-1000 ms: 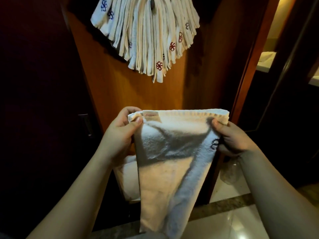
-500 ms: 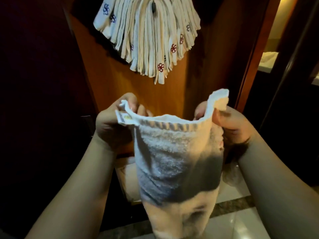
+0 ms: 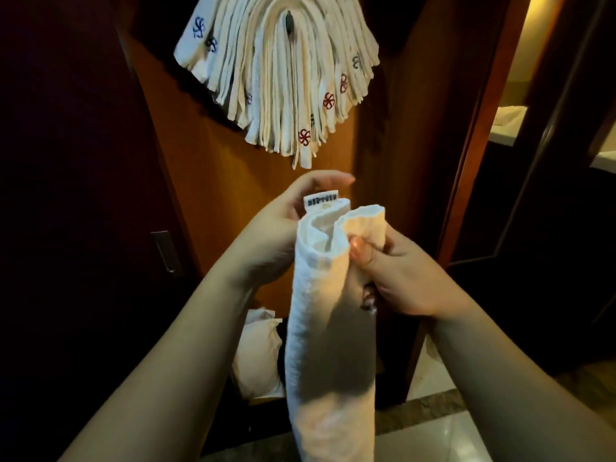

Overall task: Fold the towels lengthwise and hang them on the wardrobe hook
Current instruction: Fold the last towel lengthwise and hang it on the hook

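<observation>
Both hands hold a towel (image 3: 328,328) upright below the hung towels (image 3: 276,71).

Left hand (image 3: 276,235) cups the towel's left top edge, fingers curled behind its label (image 3: 321,201); right hand (image 3: 400,271) pinches the right top edge with its thumb (image 3: 358,248). Between them the towel is doubled lengthwise and hangs down past the wrists. Above both hands, the hung towels fan from a hook (image 3: 289,23). Below the left wrist lies a white bundle (image 3: 258,355).

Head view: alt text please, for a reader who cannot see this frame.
Two hands hold a white towel folded into a narrow strip that hangs down: the left hand behind its top edge, the right hand pinching the other edge. Above, many folded towels hang fanned from a hook on a wooden wardrobe panel.
</observation>
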### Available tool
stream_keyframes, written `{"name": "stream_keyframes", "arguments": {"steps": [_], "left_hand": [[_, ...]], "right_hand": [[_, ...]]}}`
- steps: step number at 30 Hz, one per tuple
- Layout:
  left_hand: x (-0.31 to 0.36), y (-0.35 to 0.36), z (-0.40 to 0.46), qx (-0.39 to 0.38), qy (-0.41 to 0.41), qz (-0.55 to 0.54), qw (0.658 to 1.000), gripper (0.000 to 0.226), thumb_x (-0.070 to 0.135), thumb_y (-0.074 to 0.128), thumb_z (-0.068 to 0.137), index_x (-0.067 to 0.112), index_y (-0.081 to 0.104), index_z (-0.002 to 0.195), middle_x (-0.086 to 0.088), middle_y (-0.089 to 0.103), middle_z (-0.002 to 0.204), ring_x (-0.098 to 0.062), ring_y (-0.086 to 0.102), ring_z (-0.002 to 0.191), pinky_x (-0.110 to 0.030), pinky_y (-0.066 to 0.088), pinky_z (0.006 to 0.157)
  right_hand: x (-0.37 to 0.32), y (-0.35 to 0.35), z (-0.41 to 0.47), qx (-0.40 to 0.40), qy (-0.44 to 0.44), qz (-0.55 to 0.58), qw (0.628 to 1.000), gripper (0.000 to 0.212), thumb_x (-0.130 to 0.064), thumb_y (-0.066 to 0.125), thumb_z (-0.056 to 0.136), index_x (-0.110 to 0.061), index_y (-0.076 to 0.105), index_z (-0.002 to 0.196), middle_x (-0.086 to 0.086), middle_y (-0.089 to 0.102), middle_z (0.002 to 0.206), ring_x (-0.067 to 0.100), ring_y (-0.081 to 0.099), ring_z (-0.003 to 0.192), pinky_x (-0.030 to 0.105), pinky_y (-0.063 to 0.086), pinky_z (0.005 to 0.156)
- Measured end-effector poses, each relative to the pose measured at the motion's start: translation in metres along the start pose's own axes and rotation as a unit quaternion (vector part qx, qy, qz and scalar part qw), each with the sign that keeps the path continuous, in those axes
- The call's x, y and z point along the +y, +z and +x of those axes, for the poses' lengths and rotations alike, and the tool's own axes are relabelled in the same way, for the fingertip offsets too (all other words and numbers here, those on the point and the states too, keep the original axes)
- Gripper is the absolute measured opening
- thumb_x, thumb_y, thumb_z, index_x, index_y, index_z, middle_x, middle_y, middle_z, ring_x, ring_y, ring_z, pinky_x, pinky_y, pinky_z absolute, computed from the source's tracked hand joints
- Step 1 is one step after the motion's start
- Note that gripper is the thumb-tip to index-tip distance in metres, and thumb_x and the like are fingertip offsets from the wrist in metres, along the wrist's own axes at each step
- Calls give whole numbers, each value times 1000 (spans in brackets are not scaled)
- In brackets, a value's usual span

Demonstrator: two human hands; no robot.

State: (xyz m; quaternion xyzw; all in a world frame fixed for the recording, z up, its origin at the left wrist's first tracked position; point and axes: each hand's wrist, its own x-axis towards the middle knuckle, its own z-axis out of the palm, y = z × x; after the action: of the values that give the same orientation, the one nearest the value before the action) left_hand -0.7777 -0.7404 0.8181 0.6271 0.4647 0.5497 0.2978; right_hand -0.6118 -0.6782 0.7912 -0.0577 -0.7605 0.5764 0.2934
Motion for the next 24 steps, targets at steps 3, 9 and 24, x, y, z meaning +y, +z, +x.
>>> {"name": "stream_keyframes", "arguments": {"steps": [3,9,24], "left_hand": [[3,0,-1,45,-6,39,998,52,15,79,74,24,51,116,4,57,115,6,64,87,-13,53,74],[3,4,-17,207,15,32,978,18,19,64,93,27,62,108,12,67,105,-6,66,100,-26,56,85],[38,-33,-35,-11,133,472,871,35,60,59,80,37,63,106,18,43,133,-11,28,132,-26,28,108]], "right_hand": [[0,3,3,26,-16,-14,999,26,-54,62,77,-56,68,103,-21,72,105,-3,67,100,14,51,82],[5,3,11,34,-34,-43,998,23,-57,58,83,-57,67,104,-2,58,134,3,56,123,24,41,110],[22,-16,19,41,-68,-42,996,41,-75,63,76,-56,65,112,15,52,137,22,53,130,51,36,115]]}}
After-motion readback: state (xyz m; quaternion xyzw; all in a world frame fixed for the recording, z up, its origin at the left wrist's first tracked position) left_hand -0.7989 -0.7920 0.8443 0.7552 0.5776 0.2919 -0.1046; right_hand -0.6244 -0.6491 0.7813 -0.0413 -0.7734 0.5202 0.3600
